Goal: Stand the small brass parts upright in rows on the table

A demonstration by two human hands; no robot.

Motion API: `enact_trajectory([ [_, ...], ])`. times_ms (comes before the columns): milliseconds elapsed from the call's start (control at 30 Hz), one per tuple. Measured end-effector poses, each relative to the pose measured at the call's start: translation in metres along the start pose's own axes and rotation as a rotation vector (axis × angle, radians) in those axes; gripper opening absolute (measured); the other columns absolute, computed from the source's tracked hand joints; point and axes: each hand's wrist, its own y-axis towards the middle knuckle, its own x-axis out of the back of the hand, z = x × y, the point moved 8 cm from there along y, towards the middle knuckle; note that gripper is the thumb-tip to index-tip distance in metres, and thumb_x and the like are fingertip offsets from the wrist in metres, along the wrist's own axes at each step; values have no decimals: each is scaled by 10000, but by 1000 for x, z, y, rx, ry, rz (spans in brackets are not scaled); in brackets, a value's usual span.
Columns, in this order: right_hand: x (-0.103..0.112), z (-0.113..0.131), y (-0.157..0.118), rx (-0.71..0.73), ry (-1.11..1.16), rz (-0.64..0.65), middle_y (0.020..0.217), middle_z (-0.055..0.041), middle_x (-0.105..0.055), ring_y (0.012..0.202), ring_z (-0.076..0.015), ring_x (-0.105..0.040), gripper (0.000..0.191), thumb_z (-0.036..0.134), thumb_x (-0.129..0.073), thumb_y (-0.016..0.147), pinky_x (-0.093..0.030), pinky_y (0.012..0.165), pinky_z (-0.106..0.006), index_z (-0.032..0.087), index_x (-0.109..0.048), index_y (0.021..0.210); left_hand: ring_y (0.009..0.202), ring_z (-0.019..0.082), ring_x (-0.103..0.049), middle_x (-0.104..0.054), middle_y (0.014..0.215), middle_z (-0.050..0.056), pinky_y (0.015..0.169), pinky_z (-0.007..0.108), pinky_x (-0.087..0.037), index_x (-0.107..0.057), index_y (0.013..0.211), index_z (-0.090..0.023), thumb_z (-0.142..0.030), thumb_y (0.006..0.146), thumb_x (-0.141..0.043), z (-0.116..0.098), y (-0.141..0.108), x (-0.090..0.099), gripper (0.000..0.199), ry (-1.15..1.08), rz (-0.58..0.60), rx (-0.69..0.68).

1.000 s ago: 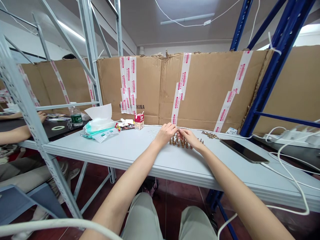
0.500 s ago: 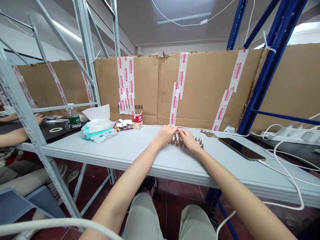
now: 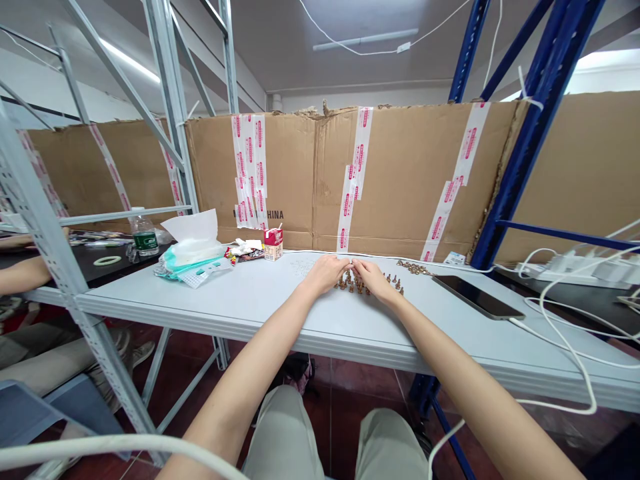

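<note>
My left hand (image 3: 326, 273) and my right hand (image 3: 371, 277) meet at the fingertips over the middle of the table. Both are closed in a pinch, and whatever lies between the fingers is too small to make out. Just below and beside them, several small brass-coloured screw-like pieces (image 3: 359, 288) stand upright on the table, partly hidden by my right hand. A loose heap of similar brass-coloured pieces (image 3: 413, 267) lies farther right. Left of my left hand, small clear pieces (image 3: 300, 268) are scattered on the tabletop.
A black phone (image 3: 477, 297) with a white cable lies right of the heap. Tissues on a teal pack (image 3: 193, 257), wrappers (image 3: 245, 249) and a red drink carton (image 3: 273, 244) stand left. Cardboard (image 3: 400, 180) walls the back. A co-worker's arm (image 3: 23, 275) shows far left.
The pinched fingertips have shifted slightly and show a little more apart at the top. The whole view has moved slightly. The standing pieces look the same.
</note>
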Motion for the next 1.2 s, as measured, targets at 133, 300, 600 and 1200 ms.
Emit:
enact_trajectory([
  [133,-1,-4,1,-6,13,-2,526,36,-327,518,-104,-291,415,515,-285,833,-244,515,-235,192,-348,581,744,173,-574,-611,751,52,676,257,-368,-514,957,-167,-435,912,-226,1,0,2,396,-27,-7,26],
  [300,-2,-7,2,-4,16,5,526,37,-322,519,-101,-290,408,493,-286,836,-235,510,-233,192,-325,563,751,166,-581,-616,768,53,672,250,-372,-509,957,-167,-372,930,-194,-2,1,3,377,-27,5,10],
  [600,0,-9,2,-31,38,-13,510,43,-310,508,-98,-282,408,501,-303,825,-229,503,-237,193,-329,559,757,176,-584,-615,764,65,680,251,-381,-504,983,-163,-429,904,-274,0,0,4,361,-70,4,30],
  [1200,1,-6,1,8,-100,-7,511,30,-349,516,-109,-314,434,516,-268,826,-244,522,-241,194,-340,545,740,185,-599,-619,749,65,668,263,-393,-505,953,-176,-420,918,-194,0,0,3,397,-66,23,77],
])
